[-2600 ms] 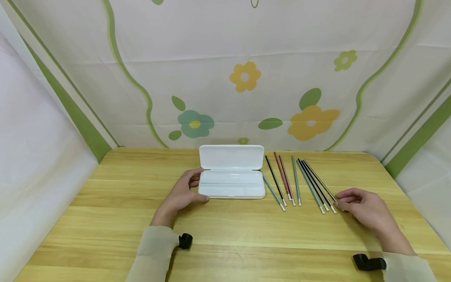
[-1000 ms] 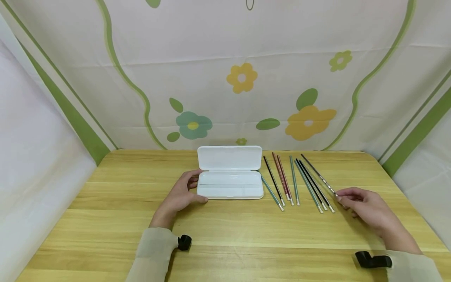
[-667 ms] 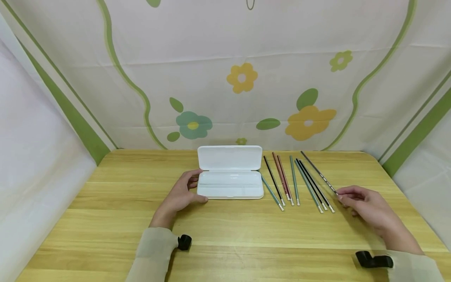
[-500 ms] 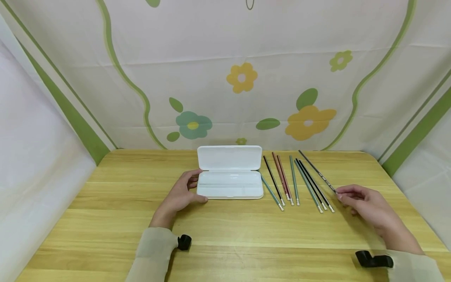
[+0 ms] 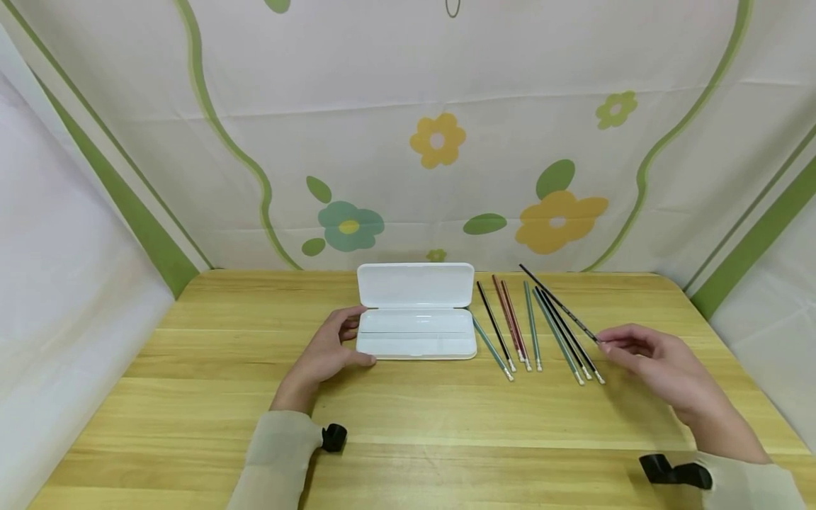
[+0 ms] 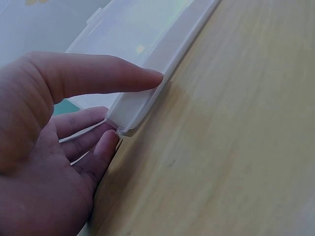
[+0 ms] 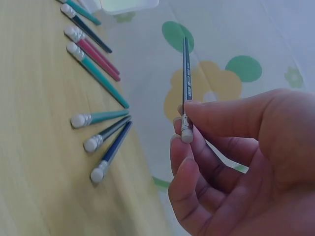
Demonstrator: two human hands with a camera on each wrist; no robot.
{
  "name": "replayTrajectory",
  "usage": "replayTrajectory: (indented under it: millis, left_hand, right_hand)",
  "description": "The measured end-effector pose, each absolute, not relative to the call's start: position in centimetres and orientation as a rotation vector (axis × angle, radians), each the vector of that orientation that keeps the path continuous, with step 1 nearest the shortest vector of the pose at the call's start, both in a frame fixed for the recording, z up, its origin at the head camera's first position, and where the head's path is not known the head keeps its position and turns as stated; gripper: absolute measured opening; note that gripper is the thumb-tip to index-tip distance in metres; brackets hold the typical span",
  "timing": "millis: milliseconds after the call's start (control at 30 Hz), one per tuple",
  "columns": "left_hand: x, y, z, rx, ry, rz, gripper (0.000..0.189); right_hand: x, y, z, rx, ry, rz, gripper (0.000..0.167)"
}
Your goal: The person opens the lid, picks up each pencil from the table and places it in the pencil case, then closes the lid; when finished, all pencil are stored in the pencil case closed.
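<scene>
A white pencil case (image 5: 417,355) lies with its lid (image 5: 416,285) up, and no pencils show inside. My left hand (image 5: 328,352) holds its left end; in the left wrist view the thumb (image 6: 118,76) lies on the front rim while other fingers touch the corner. My right hand (image 5: 663,365) pinches a dark pencil (image 7: 186,73) near its eraser end, between thumb and fingertips. That pencil is raised and slants up to the left, over two black pencils (image 5: 576,343) and a green pencil (image 5: 561,338) on the table.
Left of these lie another green pencil (image 5: 534,326), two red pencils (image 5: 512,319), a black pencil (image 5: 495,326) and a green pencil (image 5: 492,348) beside the case. A flowered curtain (image 5: 357,142) stands behind the wooden table (image 5: 446,446).
My right hand has lifted the dark pencil off the right side of the row. It has moved slightly left, and the pencil's far end swung left. The left hand and case stay put.
</scene>
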State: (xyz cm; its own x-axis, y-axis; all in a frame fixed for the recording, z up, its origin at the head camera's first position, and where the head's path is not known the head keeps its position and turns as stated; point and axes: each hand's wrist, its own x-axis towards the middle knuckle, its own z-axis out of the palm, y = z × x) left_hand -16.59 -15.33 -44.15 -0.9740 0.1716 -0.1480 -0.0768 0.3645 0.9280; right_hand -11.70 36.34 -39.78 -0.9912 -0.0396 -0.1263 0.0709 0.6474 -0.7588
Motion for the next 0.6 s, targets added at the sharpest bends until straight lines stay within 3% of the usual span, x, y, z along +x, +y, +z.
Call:
replayTrajectory:
  millis: [600]
  left_hand:
    - [-16.5, -15.3, -44.0, 0.087, 2.406, 1.654, 0.093]
  right_hand:
    - [-11.6, 33.1, -39.5, -0.100, 2.787, -1.236, 0.030]
